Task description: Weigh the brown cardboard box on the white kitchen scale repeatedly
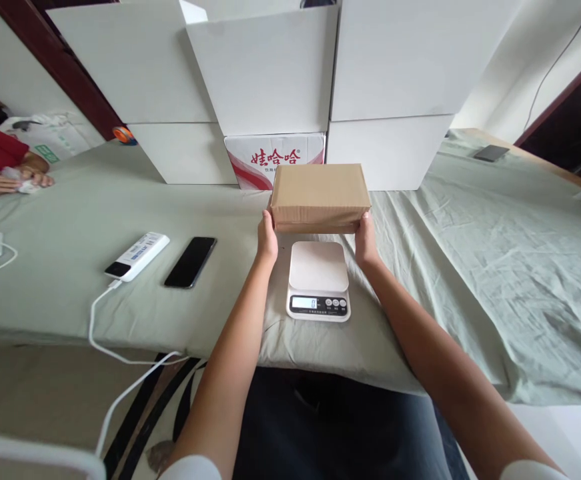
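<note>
A brown cardboard box point(320, 190) is held level between my two hands, just beyond the kitchen scale. My left hand point(267, 239) grips its left end, thumb up along the near corner. At the opposite end, my right hand point(365, 240) presses in the same way. The fingers under and behind the box are hidden. Closer to me on the cloth stands the white digital scale point(319, 268), its display point(304, 303) reading 0 and nothing on its plate.
White cartons point(390, 60) are stacked at the back, above and beside a printed carton point(275, 157). To the left lie a black phone point(191, 262) and a white power bank point(137, 257) with a cable point(91, 327). Another person's hands point(13, 183) hold something whitish at far left.
</note>
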Tool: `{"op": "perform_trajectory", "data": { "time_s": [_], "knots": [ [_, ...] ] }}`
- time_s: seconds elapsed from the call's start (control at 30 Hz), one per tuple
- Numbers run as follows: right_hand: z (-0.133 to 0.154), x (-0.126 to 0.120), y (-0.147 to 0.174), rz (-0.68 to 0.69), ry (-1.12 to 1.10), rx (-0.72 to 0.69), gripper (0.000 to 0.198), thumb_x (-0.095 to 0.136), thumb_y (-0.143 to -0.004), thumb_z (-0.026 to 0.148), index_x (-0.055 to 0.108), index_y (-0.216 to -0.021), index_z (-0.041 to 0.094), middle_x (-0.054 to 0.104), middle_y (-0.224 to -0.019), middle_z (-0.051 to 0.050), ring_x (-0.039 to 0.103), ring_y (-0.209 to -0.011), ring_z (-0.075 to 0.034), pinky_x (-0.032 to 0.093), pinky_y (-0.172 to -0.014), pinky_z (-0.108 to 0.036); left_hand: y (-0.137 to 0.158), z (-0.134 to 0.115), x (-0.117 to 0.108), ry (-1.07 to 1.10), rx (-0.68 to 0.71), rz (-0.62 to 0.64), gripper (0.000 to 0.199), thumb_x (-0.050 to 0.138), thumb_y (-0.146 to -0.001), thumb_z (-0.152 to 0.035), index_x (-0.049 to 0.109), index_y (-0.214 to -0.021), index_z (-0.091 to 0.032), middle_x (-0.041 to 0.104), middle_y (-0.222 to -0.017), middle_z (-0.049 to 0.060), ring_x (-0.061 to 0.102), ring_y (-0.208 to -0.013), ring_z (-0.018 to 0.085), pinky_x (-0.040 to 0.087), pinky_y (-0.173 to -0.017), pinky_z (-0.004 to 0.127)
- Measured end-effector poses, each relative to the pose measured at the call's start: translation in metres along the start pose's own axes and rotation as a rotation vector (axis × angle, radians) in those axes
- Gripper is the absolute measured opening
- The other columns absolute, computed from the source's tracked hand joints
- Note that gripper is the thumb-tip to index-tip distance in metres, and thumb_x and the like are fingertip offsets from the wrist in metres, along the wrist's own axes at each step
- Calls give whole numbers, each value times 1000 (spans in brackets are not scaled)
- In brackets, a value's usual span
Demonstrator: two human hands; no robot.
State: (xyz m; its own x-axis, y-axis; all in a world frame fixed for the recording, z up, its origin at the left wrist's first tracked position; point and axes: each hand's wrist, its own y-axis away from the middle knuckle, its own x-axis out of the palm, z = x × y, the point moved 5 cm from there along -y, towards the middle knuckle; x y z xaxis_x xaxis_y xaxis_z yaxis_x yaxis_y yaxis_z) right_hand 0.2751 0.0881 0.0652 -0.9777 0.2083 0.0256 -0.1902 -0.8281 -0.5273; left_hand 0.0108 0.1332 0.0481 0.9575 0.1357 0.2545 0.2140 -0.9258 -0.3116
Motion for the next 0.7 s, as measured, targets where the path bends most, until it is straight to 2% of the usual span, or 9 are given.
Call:
{"op": "perform_trajectory", "data": {
  "time_s": [0.07,0.13,0.23,0.33,0.4,0.53,0.7],
  "knots": [
    [27,-7,12,-53,19,-29,74,35,-109,82,62,-159,35,65,-165,-7,52,-165,-32,35,-145,-59,14,-19,-6,-31,68,-37,96,42,-100,-97,83,-131,-16,82,-144,19,69,-152,36,53,-130,48],
    [51,-14,32,-54,103,-73,72,42,-109,79,60,-161,32,64,-166,-10,46,-169,-34,35,-145,-59,38,-36,-14,-59,109,-46,94,40,-102,-94,84,-133,-17,83,-143,19,70,-151,36,53,-130,47],
    [66,-27,68,-53,162,-120,73,46,-109,76,55,-164,29,63,-166,-13,45,-170,-36,37,-143,-61,80,-52,-25,-111,127,22,88,41,-105,-90,85,-135,-20,83,-145,16,68,-154,34,53,-131,45],
    [60,-34,94,-58,161,-138,76,50,-106,78,54,-164,30,61,-165,-14,46,-167,-37,37,-142,-65,110,-53,-36,-166,92,31,87,40,-105,-89,86,-132,-20,84,-142,16,69,-153,36,54,-130,45],
    [52,-35,103,-66,157,-125,73,52,-104,78,56,-162,33,60,-165,-13,47,-166,-38,33,-143,-66,119,-49,-42,-216,59,3,89,39,-105,-90,87,-131,-20,85,-140,17,70,-151,37,55,-129,45],
    [44,-34,109,-56,178,-104,70,54,-102,76,61,-157,34,58,-163,-12,48,-163,-39,29,-143,-70,120,-47,-46,-302,31,-38,92,34,-104,-92,87,-125,-19,86,-136,19,73,-144,39,58,-124,48],
    [43,-35,107,-124,135,-85,72,59,-98,77,60,-155,33,63,-154,-13,55,-155,-38,34,-140,-69,121,-56,-42,-342,78,-11,91,34,-105,-91,87,-127,-20,86,-135,19,73,-145,39,56,-124,47]
  ]
}}
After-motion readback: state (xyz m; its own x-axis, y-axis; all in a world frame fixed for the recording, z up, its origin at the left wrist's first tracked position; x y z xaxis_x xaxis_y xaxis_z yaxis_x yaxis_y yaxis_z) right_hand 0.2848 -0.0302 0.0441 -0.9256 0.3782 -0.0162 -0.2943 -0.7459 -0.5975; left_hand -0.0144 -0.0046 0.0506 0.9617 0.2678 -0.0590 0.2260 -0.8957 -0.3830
